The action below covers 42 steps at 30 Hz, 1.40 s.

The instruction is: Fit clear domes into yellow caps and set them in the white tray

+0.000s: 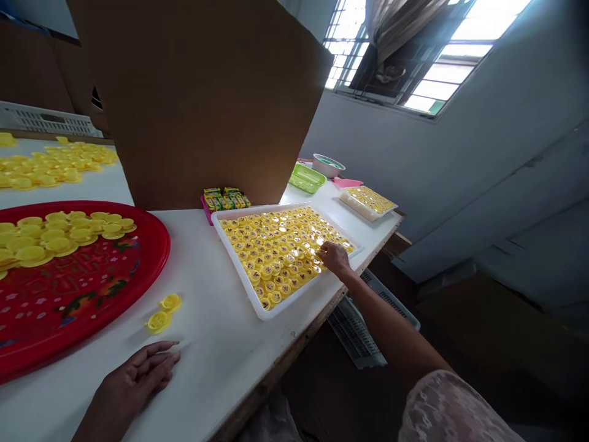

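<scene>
A white tray [251,293] on the table is filled with small round yellow plastic cups [276,252], each showing a dark print or filling in its middle. At the tray's right side my right hand [335,258] reaches in, fingertips pinched together on one of these cups; the hand partly hides the cup. My left hand [142,371] rests on the white tabletop near the front, fingers loosely stretched and holding nothing. Just beyond its fingertips lie two loose yellow cups [164,312]. Left of them is a large red round tray [105,301] carrying many yellow pieces [55,236].
Behind the tray stands a tall brown board [207,104]. A pink container [207,210] holds small green-yellow packets [226,199]. Farther back are a green basket [307,178], a bowl [328,164] and a second filled tray [368,202]. Grey crates [359,331] sit below the table edge.
</scene>
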Tool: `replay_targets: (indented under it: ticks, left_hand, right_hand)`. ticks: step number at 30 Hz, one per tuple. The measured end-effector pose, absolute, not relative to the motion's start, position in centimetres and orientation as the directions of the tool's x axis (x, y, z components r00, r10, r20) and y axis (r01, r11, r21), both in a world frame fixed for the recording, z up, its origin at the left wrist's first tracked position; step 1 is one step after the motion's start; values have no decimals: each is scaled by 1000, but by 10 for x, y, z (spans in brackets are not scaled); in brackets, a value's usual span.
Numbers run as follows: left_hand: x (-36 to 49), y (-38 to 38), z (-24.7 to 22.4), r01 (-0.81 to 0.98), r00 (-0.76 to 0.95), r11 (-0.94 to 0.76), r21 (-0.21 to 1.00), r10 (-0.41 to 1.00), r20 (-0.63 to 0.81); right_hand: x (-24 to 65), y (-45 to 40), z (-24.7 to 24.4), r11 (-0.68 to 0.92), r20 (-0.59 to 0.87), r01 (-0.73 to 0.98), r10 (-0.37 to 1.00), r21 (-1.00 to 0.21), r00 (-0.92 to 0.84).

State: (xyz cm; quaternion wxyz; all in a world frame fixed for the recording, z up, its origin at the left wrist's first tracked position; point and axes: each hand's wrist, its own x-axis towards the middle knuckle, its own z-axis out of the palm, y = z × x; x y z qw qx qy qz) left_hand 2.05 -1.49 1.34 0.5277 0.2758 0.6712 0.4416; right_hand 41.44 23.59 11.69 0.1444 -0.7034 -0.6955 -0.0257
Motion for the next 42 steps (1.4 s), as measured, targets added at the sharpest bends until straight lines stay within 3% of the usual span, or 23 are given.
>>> replay_targets:
  ticks: [4, 10, 18, 24, 27, 30, 33, 37, 40, 42]
  left_hand:
    - [18, -19, 21, 10, -376, 457, 890, 826, -420]
    - [13, -21, 36, 61, -350, 486, 872, 829, -437]
    - [4, -21, 33, 29, -377, 441, 897, 836, -399]
    - [1, -25, 55, 28, -513, 347, 938, 810, -284]
    - [-2, -24, 55, 36, -546, 295, 955, 806, -229]
    - [-7, -24, 48, 77, -564, 286, 955, 802, -195]
    - [-10, -26, 41, 137, -569, 253, 958, 812, -133]
    - [-13, -28, 34, 215, -570, 246, 945, 817, -84]
    - [-11, -28, 34, 242, -555, 239, 940, 829, -67]
    - [-7, -27, 37, 235, -532, 224, 946, 844, -68]
  right_hand:
    - [425, 250, 99, -35, 138, 994, 989, -108, 50]
    - [421, 258, 88, -35, 105, 997, 994, -65, 42]
    - [425, 254, 91, -1, 199, 999, 980, -49, 11]
    - [384, 218, 100, 171, 353, 976, 929, -138, -112]
    - [325, 169, 99, 523, 482, 806, 801, -276, -355]
    - [259, 99, 94, 756, 331, 428, 620, -495, -712]
    - [208, 40, 84, 787, 169, 102, 254, -609, -952]
    - [181, 7, 72, 795, 109, -124, -73, -594, -991]
    - [182, 7, 64, 810, 95, -116, -75, -575, -993]
    - [186, 12, 58, 791, 141, -40, 59, -611, -988]
